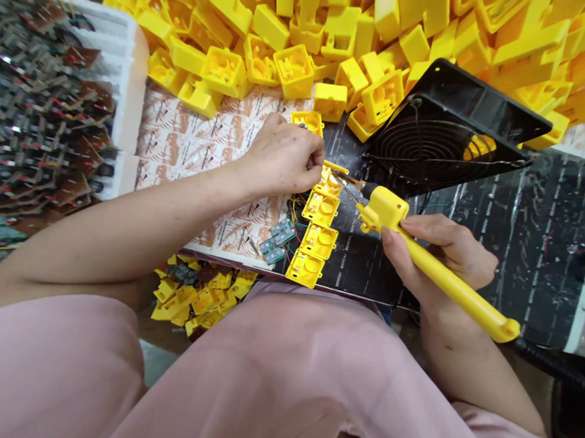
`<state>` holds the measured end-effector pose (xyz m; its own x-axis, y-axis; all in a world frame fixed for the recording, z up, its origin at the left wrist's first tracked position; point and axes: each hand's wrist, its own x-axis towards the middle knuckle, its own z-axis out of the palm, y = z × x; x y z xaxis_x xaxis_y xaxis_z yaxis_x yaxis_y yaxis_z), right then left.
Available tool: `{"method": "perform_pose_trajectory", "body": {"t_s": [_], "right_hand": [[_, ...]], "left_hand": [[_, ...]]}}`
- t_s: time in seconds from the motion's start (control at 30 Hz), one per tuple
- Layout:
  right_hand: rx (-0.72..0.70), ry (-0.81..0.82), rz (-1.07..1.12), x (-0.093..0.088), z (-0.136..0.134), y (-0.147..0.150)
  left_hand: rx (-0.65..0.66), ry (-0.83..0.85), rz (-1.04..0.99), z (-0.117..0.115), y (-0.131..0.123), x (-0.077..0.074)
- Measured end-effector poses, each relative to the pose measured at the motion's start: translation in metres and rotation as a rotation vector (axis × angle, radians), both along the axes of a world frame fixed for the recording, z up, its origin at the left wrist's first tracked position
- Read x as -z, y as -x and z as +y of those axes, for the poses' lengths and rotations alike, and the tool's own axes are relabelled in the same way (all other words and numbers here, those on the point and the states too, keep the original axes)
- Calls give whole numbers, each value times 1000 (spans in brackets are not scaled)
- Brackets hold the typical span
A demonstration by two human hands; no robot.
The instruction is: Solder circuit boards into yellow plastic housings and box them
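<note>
My right hand [453, 253] is wrapped around the handle of a yellow soldering iron [433, 275]. The iron's metal tip points left, at the upper end of a column of small open yellow plastic cases [318, 241]. Close to that tip, my left hand [287, 155] has its thumb and fingers pinched together over the upper cases; what they hold is hidden. Small circuit boards [277, 240] lie left of the column, with thin wires [293, 209] running toward the cases. One more yellow case [308, 121] is partly covered behind my left hand.
A black fan [422, 145] with a round grille stands right of centre. Heaped yellow cases [306, 26] fill the back. A white foam box [131, 94] at left bears many components and boards [44, 115]. More yellow parts [207, 300] lie below the table's front edge.
</note>
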<state>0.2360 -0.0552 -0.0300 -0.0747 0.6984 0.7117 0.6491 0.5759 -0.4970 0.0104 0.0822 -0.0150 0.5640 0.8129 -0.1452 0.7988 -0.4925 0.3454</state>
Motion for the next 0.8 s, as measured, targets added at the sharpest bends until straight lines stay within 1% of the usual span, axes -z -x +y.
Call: {"method": "perform_pose_trajectory", "body": {"t_s": [0.13, 0.27, 0.33, 0.43, 0.53, 0.8], "right_hand": [[-14, 7, -61, -2, 5, 2], [-4, 1, -193, -5, 6, 1], [5, 31, -236, -7, 4, -1], [54, 96, -183, -10, -1, -7], [102, 107, -103, -12, -7, -10], [106, 127, -32, -6, -11, -11]], "left_hand": [[17, -8, 3, 1, 0, 0], [28, -35, -4, 1, 0, 1], [43, -52, 5, 1, -1, 0], [56, -58, 39, 1, -2, -3], [46, -45, 42, 2, -2, -5], [80, -56, 51, 5, -4, -1]]}}
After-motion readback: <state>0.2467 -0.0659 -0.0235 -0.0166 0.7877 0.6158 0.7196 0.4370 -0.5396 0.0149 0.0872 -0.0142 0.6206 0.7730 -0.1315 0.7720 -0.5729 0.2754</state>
